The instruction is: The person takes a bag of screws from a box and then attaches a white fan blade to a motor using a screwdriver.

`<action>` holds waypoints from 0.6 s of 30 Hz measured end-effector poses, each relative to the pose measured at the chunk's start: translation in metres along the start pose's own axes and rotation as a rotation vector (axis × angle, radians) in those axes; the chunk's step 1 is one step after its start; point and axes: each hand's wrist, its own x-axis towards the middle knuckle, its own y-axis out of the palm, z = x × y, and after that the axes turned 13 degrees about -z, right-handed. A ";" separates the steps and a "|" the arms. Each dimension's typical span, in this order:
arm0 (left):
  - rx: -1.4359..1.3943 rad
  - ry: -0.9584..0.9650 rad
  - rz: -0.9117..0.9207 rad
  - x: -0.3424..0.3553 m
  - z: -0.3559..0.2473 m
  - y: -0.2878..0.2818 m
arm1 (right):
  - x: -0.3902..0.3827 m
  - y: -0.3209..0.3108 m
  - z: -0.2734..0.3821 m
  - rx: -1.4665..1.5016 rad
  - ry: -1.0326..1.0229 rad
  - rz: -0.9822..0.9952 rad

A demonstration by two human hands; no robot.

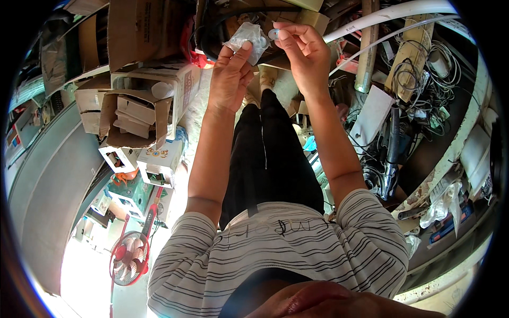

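Note:
My left hand (230, 79) is closed on a crumpled clear plastic bag (256, 38), pinching it between thumb and fingers at the top centre. Just right of it, my right hand (305, 58) pinches a small clear, round piece (273, 34) between thumb and fingertips. The two hands are apart, raised above my legs and feet. Behind the bag, a thick black hose (213, 24) curves near a red plastic object (193, 45).
Cardboard boxes (87, 111), white cartons (159, 159) and a red fan (129, 254) crowd the left. On the right are white pipes (392, 11), wooden boards (408, 55), tangled cables (442, 74), a black tool (392, 148) and plastic bags (445, 206).

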 end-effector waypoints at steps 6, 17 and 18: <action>0.010 -0.054 0.058 0.003 0.001 -0.001 | 0.010 -0.023 0.002 0.348 0.400 0.184; 0.063 -0.365 0.134 0.039 0.038 -0.027 | 0.017 -0.044 -0.052 -0.452 0.287 0.296; 0.091 -0.386 0.112 0.047 0.048 -0.034 | 0.017 -0.048 -0.060 -0.500 0.279 0.277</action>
